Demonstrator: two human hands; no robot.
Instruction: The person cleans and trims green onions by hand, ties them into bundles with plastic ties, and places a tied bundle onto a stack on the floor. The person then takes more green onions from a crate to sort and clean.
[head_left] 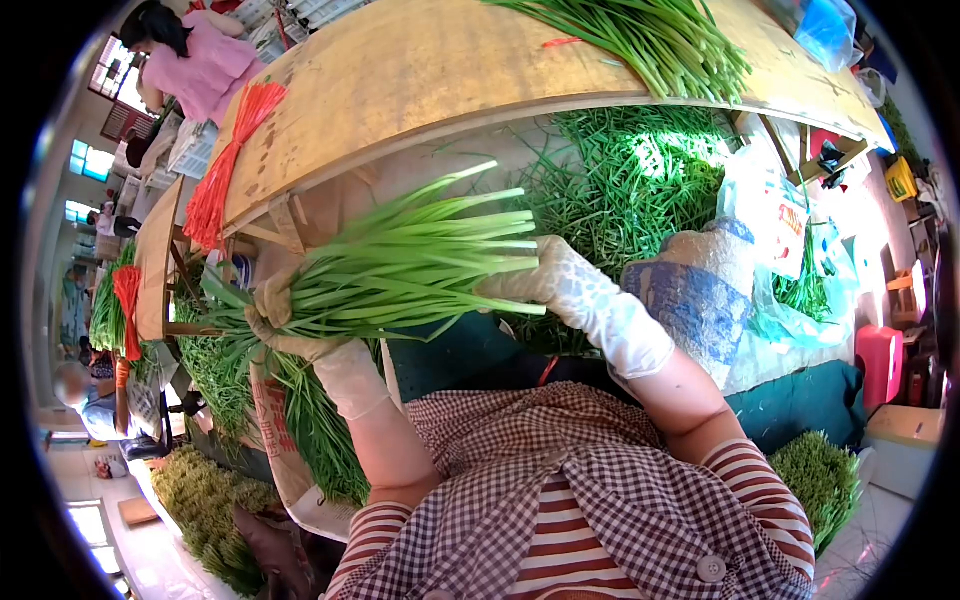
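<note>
A bunch of garlic chives, green leaves with pale stem ends pointing right, lies across in front of my body. On the left, my left hand, in a stained glove, is closed around the leafy part. My right hand, in a patterned white glove, is at the lower pale ends, its fingers closed around stems and partly hidden by them. Beyond both hands, a heap of loose green leaves lies below the table's edge. More long leaves hang beside my left forearm.
A wooden table spans the far side, bearing bundled chives and red ties hanging over its edge. A blue-and-grey cloth-like sack and plastic bags lie right. A person in pink is at far left.
</note>
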